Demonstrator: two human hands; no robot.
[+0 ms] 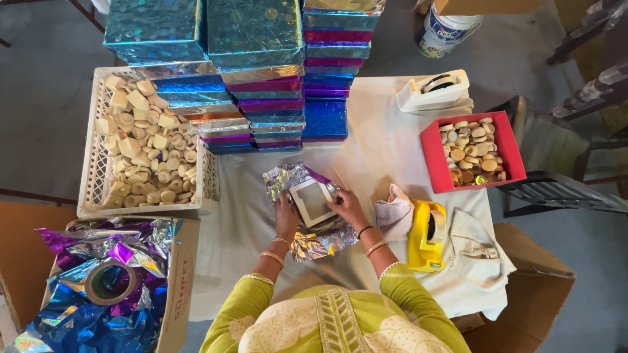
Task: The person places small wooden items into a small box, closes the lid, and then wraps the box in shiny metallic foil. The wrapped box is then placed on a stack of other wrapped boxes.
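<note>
From the head camera, looking straight down, the person is leaning over a cloth-covered table [392,131] and working a small flat box [313,201] on a crinkled sheet of silver foil [320,240]. The box is lying between the two hands, tilted so that its long edge is running from near-left up to far-right. The left hand [286,210] is pressing against the box's left edge, fingers curled onto the foil there — whether they are pinching the foil or only holding it down is hard to tell at this size. The right hand [347,206] is resting on the box's right side, fingers bent over the edge and gripping it with the foil. Both hands are touching the box, neither nearer than the other. Just right of the right hand a yellow tape dispenser [426,235] is standing — well within its reach.
</note>
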